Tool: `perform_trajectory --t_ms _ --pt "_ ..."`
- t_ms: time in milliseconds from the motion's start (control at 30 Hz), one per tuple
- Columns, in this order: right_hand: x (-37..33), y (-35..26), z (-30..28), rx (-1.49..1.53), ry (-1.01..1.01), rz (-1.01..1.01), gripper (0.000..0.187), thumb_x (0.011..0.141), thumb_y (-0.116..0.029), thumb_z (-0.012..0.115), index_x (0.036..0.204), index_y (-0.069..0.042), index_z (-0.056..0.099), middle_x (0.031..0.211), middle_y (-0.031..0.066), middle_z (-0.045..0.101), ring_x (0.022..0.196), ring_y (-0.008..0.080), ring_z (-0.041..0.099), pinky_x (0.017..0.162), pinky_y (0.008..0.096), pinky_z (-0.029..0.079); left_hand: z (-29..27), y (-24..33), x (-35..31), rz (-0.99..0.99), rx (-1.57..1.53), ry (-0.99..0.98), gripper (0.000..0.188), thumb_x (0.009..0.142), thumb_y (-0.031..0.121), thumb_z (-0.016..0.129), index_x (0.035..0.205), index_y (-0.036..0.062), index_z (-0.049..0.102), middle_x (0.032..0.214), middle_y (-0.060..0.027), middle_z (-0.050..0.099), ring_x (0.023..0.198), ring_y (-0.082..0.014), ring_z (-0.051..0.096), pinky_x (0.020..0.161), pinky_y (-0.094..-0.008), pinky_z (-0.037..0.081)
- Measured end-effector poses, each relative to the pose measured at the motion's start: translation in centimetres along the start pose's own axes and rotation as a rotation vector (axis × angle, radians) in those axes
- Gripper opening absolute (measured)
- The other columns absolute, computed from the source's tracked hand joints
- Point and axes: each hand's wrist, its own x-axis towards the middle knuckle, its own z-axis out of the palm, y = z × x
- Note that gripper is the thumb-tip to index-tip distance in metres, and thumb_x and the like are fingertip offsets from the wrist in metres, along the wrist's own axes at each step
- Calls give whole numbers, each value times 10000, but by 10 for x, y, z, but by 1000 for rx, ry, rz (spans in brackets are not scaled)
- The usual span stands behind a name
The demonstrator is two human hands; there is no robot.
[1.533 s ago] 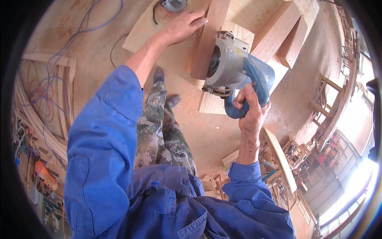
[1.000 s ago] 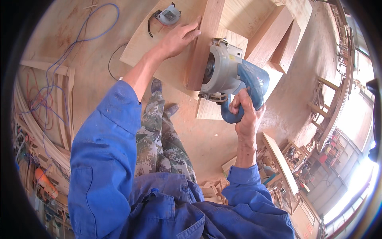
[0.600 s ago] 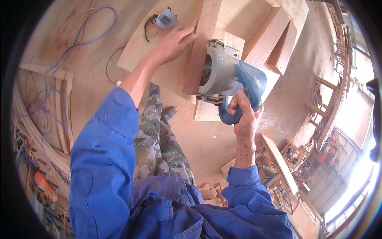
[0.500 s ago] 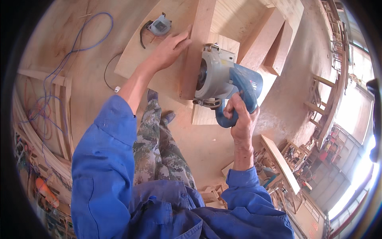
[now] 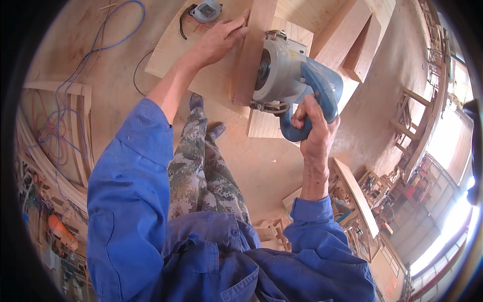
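Note:
My right hand (image 5: pixel 319 123) is closed round the blue D-shaped handle of a power saw (image 5: pixel 284 70), whose grey round housing faces left. Against that housing lies a long reddish-brown wooden beam (image 5: pixel 254 53), running away from me. My left hand (image 5: pixel 219 43) reaches to the beam's left side, fingers stretched and fingertips touching the wood. A grey tape measure (image 5: pixel 207 10) with a black strap rests on the pale board (image 5: pixel 173 50) left of that hand. The saw's blade cannot be made out, and the beam's far end runs out of the picture.
Two more reddish wooden blocks (image 5: pixel 342 38) lie right of the saw. A blue cable (image 5: pixel 98 45) loops over the floor at left, near a wooden frame (image 5: pixel 58 90). Timber racks (image 5: pixel 427 110) line the right side, and a long plank (image 5: pixel 354 196) lies nearer.
The whole scene has shifted up in the picture, and slightly right, as my view moves. Both hands keep their places on the beam and the saw handle.

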Motion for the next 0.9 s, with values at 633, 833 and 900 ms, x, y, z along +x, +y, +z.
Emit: perform_trajectory --t_ms 633,833,900 --pt "9 0 2 18 10 -6 220 906 -171 742 871 1 609 640 42 543 545 119 500 527 260 406 0 2 -1 51 -25 41 555 1067 372 497 1578 189 379 1370 -233 567 1302 -383 503 1107 -420 402" --pt "11 -1 2 36 -1 -19 208 907 -165 741 885 -4 613 645 40 547 547 117 505 526 257 411 -1 4 1 46 -41 32 569 1065 370 501 1588 192 365 1364 -236 570 1292 -381 509 1107 -418 401" --pt "13 -1 1 41 -6 -17 208 907 -167 742 889 -5 613 646 39 548 547 116 507 528 257 414 0 6 0 24 -56 22 568 1065 364 503 1588 189 366 1363 -236 572 1285 -380 513 1103 -416 403"
